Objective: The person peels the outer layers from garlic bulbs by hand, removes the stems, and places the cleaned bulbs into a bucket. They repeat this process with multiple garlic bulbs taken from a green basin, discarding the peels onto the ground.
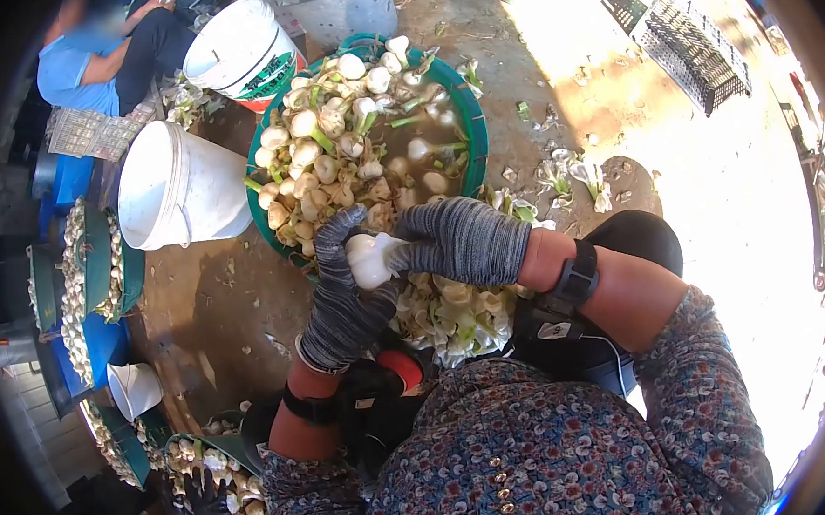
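A white, peeled-looking garlic bulb [370, 260] is held between my two hands, over the near rim of a green tub [476, 135]. My left hand [340, 296], in a grey striped knit glove, cups the bulb from the left with its fingers wrapped round it. My right hand [465, 242], gloved the same way, closes on the bulb's stem end from the right. In the tub, many garlic bulbs [311, 150] are heaped on the left, and others float in brownish water [414, 146]. Beneath my right hand lies a pile of pale garlic skins [456, 316].
White buckets [187, 190] stand left of the tub, with a grey container [337, 11] behind. A seated person [96, 64] is at the upper left. Garlic-filled green trays [73, 286] line the left side. Black crates [689, 48] lie at the upper right. Skins litter the floor [525, 68].
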The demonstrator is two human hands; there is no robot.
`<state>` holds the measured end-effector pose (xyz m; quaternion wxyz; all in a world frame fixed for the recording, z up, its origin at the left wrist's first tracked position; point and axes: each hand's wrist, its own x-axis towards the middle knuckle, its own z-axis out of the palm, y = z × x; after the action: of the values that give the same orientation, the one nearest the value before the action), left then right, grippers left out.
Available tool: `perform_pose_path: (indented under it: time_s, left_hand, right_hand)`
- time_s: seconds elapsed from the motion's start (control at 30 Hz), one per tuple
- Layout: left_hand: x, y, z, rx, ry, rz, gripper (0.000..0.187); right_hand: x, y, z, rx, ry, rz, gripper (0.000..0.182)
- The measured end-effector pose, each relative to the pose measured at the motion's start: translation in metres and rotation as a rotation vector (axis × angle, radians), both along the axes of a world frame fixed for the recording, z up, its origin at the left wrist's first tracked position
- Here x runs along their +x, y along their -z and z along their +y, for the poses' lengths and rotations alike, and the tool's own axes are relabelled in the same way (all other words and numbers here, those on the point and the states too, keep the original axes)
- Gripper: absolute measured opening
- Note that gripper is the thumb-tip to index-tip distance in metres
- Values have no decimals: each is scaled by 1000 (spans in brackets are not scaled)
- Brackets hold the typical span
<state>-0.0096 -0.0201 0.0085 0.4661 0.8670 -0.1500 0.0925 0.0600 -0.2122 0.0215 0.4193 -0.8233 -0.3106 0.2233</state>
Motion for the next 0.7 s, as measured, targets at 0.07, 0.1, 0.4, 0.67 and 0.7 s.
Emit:
perform_pose_path:
  time_s: [0.07, 0.1, 0.4, 0.67, 0.7]
  left_hand:
    - [0, -1, 0, -27, 2, -3, 62]
    - [0, -2, 1, -277, -36, 228, 61]
    - [-1, 1, 2, -76, 4, 358, 62]
    - [2, -3, 16, -150, 31, 112, 57]
    - [1, -10, 17, -541, -31, 284, 58]
  right_hand:
    - [-6, 1, 2, 53, 30, -75, 25]
    - [-6, 3, 3, 53, 27, -74, 25]
    - [-4, 9, 6, -92, 139, -252, 28]
    - [52, 61, -25, -47, -110, -513, 36]
    - [49, 25, -25, -113, 117, 388, 40]
